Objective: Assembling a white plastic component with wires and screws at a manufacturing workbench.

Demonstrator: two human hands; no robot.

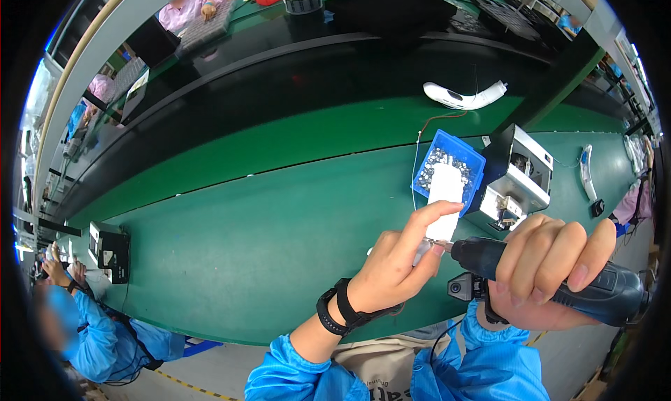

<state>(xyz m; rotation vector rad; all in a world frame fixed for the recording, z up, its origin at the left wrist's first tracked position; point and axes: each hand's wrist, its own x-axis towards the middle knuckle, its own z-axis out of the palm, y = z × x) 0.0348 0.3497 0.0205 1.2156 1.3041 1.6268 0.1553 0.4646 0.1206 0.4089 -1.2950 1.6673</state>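
My right hand (pixel 552 268) is wrapped round a black electric screwdriver (pixel 482 256), which lies nearly level and points left. Its bit meets the near end of a white plastic part (pixel 445 191). My left hand (pixel 402 261) pinches that part between thumb and fingers. The part's far end reaches over a blue bin (pixel 465 149) full of small metal pieces. Fingers hide some of the spot where the bit touches.
Right of the bin stands a black and silver machine (pixel 521 170). A curved white housing (pixel 465 97) lies on the conveyor behind, and another white housing (pixel 587 172) is at far right. A black box (pixel 110 253) stands left, near a co-worker in blue (pixel 105 338).
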